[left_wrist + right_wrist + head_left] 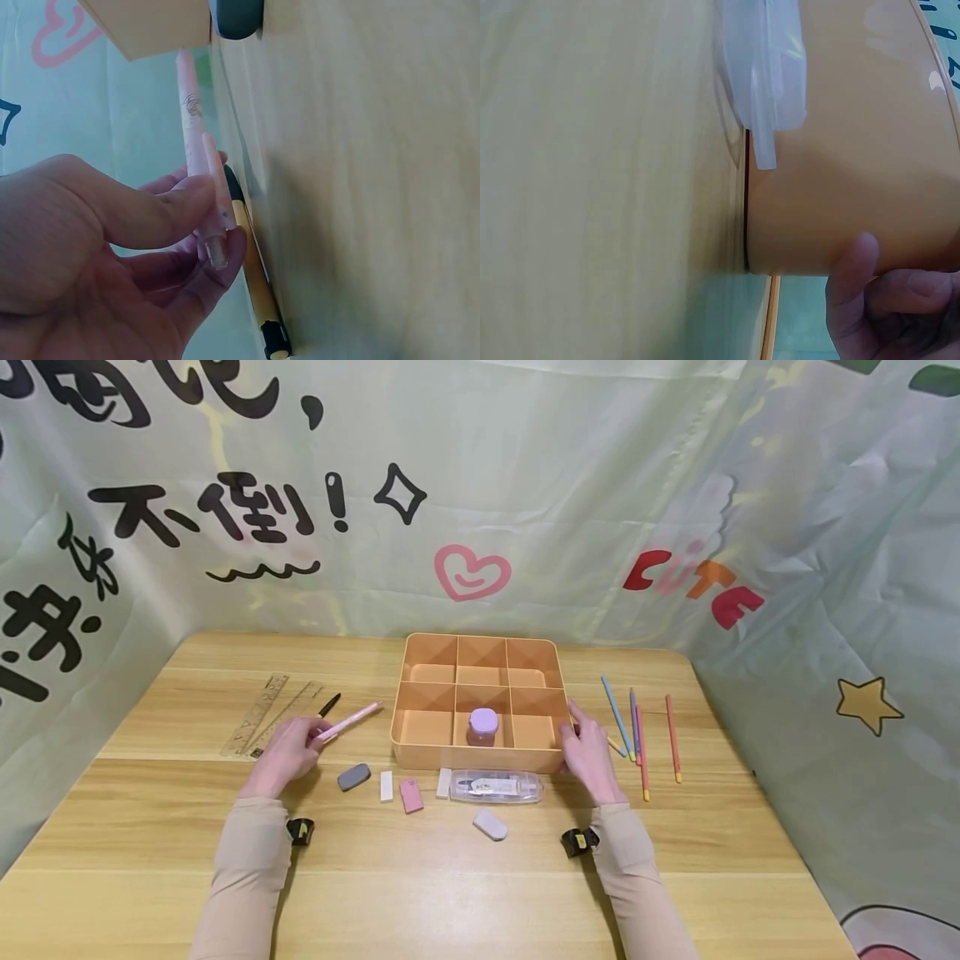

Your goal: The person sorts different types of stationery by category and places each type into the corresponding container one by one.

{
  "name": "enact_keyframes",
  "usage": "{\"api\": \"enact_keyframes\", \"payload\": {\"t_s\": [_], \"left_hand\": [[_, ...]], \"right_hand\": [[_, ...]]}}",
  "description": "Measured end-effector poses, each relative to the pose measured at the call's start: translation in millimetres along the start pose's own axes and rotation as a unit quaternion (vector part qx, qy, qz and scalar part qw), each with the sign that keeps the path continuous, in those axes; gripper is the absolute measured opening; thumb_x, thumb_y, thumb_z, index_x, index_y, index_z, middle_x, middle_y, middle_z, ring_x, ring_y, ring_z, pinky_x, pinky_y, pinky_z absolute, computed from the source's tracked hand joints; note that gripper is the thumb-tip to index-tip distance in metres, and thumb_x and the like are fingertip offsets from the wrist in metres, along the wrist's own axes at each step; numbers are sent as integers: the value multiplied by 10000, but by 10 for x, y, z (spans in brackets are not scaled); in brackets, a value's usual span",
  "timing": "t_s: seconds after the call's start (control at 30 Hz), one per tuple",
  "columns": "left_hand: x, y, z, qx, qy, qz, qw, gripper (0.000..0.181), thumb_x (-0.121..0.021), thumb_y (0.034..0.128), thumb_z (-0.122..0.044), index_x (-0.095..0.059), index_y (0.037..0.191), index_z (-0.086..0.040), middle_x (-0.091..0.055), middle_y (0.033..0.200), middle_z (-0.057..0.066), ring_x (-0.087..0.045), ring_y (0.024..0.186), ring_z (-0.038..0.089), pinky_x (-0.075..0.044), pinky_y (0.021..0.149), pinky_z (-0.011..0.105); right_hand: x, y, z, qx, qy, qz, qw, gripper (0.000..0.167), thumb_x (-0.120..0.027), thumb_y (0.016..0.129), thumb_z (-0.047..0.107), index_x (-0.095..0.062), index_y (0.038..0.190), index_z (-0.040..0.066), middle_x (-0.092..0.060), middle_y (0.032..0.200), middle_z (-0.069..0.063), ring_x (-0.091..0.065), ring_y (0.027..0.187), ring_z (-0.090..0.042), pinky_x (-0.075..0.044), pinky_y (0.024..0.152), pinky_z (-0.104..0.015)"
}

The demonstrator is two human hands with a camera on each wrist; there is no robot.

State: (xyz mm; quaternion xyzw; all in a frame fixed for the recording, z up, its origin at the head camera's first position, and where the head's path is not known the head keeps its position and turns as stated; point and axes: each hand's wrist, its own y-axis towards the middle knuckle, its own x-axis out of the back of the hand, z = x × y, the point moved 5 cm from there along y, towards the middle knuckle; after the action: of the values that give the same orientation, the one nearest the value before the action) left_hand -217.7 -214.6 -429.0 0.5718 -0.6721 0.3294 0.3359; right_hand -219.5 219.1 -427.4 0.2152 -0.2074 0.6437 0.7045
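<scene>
The left hand (288, 750) pinches a pink pen (349, 723) between thumb and fingers, its far end pointing at the orange compartment box (480, 758). In the left wrist view the pen (192, 127) slants above a black-and-tan pen (259, 285) lying on the table. At the box's right front corner is the right hand (590, 758); in the right wrist view its thumb and bent fingers (855, 270) touch the box's side (840, 195). A purple-lidded jar (483, 723) stands in the front middle compartment; the other compartments hold nothing.
Clear rulers (258, 714) lie at the left. In front of the box are a grey eraser (354, 777), a pink eraser (411, 796), white erasers (491, 825) and a clear correction-tape case (496, 787). Several coloured pencils (672, 739) lie at the right.
</scene>
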Motion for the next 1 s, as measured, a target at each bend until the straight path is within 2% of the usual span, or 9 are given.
{"api": "enact_keyframes", "payload": {"t_s": [0.17, 0.3, 0.5, 0.6, 0.7, 0.8, 1.0], "left_hand": [[27, -9, -12, 48, -29, -151, 9999, 269, -573, 932, 46, -630, 1195, 57, -651, 935, 191, -541, 864, 300, -447, 768, 440], [76, -12, -40, -44, -101, -456, 9989, 290, -533, 943, 62, -601, 1225, 78, -653, 950, 223, -555, 825, 296, -458, 748, 423], [162, -18, -93, -122, -641, -983, 9930, 352, -483, 963, 66, -566, 1305, 76, -647, 1022, 280, -574, 808, 281, -454, 692, 309], [206, -23, -135, -289, -906, -1400, 9856, 369, -500, 957, 79, -576, 1317, 52, -659, 1022, 286, -600, 824, 292, -457, 692, 249], [258, -44, -195, -554, -1064, -1968, 9731, 360, -545, 945, 91, -616, 1293, 30, -690, 1010, 279, -639, 842, 326, -444, 714, 183], [302, -77, -260, -778, -1186, -2400, 9603, 349, -584, 939, 88, -646, 1275, 17, -711, 1024, 276, -672, 860, 371, -420, 745, 100], [379, -118, -383, -1020, -1590, -2850, 9397, 312, -588, 961, 63, -668, 1260, 21, -693, 1036, 272, -676, 919, 398, -395, 799, -32]], "right_hand": [[-3, 3, 2, 28, 30, 20, 10000, 561, -416, 1009, 137, -343, 1549, 7, -675, 1096, -389, -582, 407, -268, -523, 409, -382], [-8, 4, 5, 41, 54, 41, 10000, 557, -418, 1012, 132, -343, 1550, 8, -650, 1163, -399, -579, 405, -265, -521, 408, -385], [-11, 6, -4, 21, 72, 49, 10000, 559, -417, 1013, 137, -340, 1551, 7, -653, 1164, -394, -578, 405, -266, -523, 411, -387], [-9, 7, -8, 21, 79, 49, 10000, 559, -415, 1013, 135, -338, 1552, 6, -660, 1145, -392, -580, 404, -271, -523, 411, -384], [-7, 5, -8, 25, 81, 53, 10000, 557, -411, 1015, 132, -337, 1552, 6, -682, 1075, -382, -580, 401, -284, -516, 406, -373], [-7, 3, -11, 18, 64, 55, 10000, 557, -406, 1016, 133, -333, 1553, 6, -698, 989, -358, -580, 398, -295, -506, 402, -358], [-8, -1, -12, 1, 44, 72, 10000, 557, -405, 1019, 134, -328, 1556, 7, -698, 987, -361, -580, 399, -298, -502, 400, -355]]}}
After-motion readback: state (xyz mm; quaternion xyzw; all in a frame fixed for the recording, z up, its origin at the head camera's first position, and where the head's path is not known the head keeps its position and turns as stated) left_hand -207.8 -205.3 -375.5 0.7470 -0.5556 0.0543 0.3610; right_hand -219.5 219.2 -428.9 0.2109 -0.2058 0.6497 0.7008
